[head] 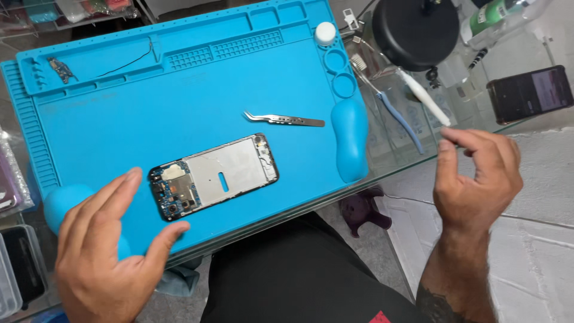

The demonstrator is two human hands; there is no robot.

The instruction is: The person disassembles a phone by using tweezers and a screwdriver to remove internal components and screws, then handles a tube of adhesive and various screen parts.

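— 2 hands, both bare. Where is the left hand (104, 251)?

— Low at the left, fingers spread and released, grasping nothing. Its fingertips lie on the near edge of the blue work mat (119, 125), just beside the opened phone (214, 175).

— And the phone itself?

— Flat on the mat, near its front edge, tilted a little. Its back is off: a circuit board shows at the left end and a pale metal plate with 1 small slot fills the rest.

— Anything further left?

— Clear plastic packets (12, 179) at the picture's edge, and a dark flat case (24, 263) below them. At the mat's back-left tray sits a small circuit part (61, 69) with a thin black wire (128, 60) running right.

— What lies past the phone?

— Curved metal tweezers (284, 119), apart from it, on bare mat. Behind them, at the mat's back-right corner, a white round cap (326, 33) stands above 2 round wells.

— Off the mat?

— On the glass table (388, 149): a brush with a blue handle (388, 104), a white stick tool (424, 98), a black round base (415, 30) and a green bottle (487, 18) with a label too blurred to tell. A dark phone (529, 93) lies at the far right, screen dimly lit.

— The right hand (475, 179)?

— Raised off the table's edge, well apart from the opened phone. Its thumb and forefinger come together, loosely curled; I cannot tell whether they pinch anything.
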